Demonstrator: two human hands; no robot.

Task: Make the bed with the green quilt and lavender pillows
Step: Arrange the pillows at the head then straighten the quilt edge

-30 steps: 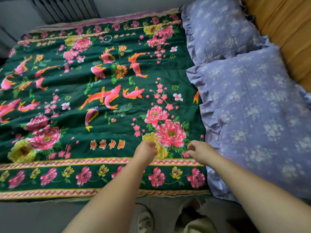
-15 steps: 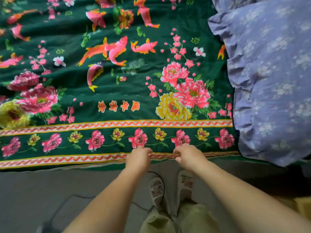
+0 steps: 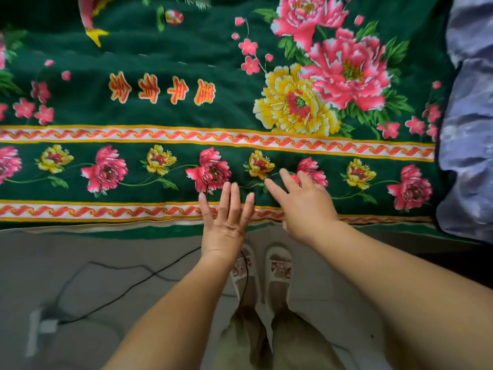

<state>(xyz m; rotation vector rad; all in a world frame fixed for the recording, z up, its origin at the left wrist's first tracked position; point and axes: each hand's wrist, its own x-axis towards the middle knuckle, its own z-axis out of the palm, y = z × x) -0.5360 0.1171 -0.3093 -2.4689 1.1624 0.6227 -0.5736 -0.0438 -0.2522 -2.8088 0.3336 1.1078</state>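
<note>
The green quilt (image 3: 165,62), printed with pink and yellow flowers, fish and red-and-white border bands, lies spread flat over the bed and fills the upper half of the view. Its near edge runs just above the floor. A lavender pillow (image 3: 469,145) lies on the quilt at the right edge, only partly in view. My left hand (image 3: 226,222) is flat with straight, spread fingers over the quilt's near border band. My right hand (image 3: 304,206) lies beside it, fingers straight, on the flower border. Neither hand holds anything.
Grey floor (image 3: 80,263) lies below the bed edge. A black cable (image 3: 149,279) runs across it to a white plug block (image 3: 45,327) at the lower left. My feet in white slippers (image 3: 261,271) stand close to the bed edge.
Both hands drew back from the quilt's middle to its near edge with curled fingers, then opened flat on the border. The view tilted down toward the bed edge and floor.
</note>
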